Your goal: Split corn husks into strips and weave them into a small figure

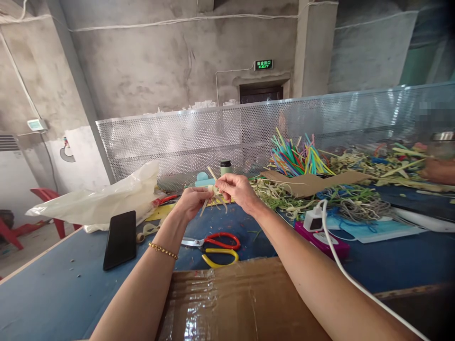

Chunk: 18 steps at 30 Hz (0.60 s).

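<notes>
In the head view, my left hand (194,200) pinches a small bundle of pale, flat plant strips (215,190) above the blue table. My right hand (237,190) closes its thumb and fingers on the same bundle from the other side. One strip end sticks up between the hands, and several thin ends dangle below. How the strips are joined is hidden by my fingers. Under my hands lie scissors (220,241) with one red and one yellow handle, blades toward the left.
Left of my forearm lie a black phone (120,240) and a plastic bag (106,201). A brown cardboard box (227,303) is in front of me. To the right are a purple power strip (322,239), colourful pipe cleaners (298,156) and heaped plant strips. Another person's hand (441,170) shows at far right.
</notes>
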Tool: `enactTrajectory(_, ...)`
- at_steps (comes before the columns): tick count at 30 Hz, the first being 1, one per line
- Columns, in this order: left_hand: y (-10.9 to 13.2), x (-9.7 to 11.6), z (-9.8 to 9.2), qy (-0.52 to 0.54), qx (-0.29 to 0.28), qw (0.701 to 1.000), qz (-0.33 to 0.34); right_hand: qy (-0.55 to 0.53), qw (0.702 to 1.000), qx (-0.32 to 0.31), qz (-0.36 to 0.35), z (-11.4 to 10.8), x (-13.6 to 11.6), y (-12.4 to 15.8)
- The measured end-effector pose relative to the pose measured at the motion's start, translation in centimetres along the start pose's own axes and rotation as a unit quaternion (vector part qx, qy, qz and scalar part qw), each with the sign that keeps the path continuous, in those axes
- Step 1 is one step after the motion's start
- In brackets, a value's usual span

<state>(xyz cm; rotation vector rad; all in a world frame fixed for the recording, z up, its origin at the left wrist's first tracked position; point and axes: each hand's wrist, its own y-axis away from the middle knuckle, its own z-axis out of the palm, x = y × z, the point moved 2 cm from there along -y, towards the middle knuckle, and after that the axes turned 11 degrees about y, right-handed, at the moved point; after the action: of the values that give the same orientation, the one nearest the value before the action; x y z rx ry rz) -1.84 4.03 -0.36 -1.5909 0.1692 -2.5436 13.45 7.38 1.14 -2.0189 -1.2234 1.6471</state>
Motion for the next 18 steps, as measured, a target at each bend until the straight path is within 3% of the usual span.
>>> enactTrajectory(6,0.1,0.2,0.4,0.019,0.019,1.000,0.006,0.028,0.997,0.029,0.060,-0.1,1.3,-0.4)
enactTrajectory(9,0.0,0.3,0.3,0.027,0.027,0.999,0.021,0.039,0.997,0.035,0.051,-0.2,1.3,-0.4)
enactTrajectory(18,-0.1,0.3,0.1,0.029,0.047,0.998,0.023,-0.052,0.997,0.013,0.063,0.0,0.7,-0.2)
